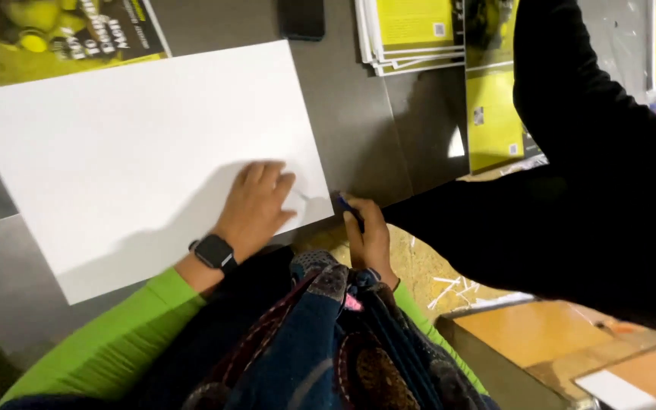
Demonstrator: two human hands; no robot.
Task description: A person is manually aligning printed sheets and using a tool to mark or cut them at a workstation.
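I see left hand (256,206) fingers flat, released, pinning large white paper sheet (146,152) | right hand (370,239) fingers grasping blue pen (349,209) at near-right corner | I'd keep the sheet pressed to grey bench (358,129)

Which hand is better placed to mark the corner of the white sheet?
Probably the right hand: it holds a blue pen at the white sheet corner, while the left hand lies flat on the sheet.

A sheet of paper (146,152) lies on the counter (358,129), with the left hand (256,209) flat on its near edge. Just right of the sheet, the right hand (370,239) holds a pen (349,210). A stack of booklets (411,34) lies behind them, with a phone (302,18) to its left.
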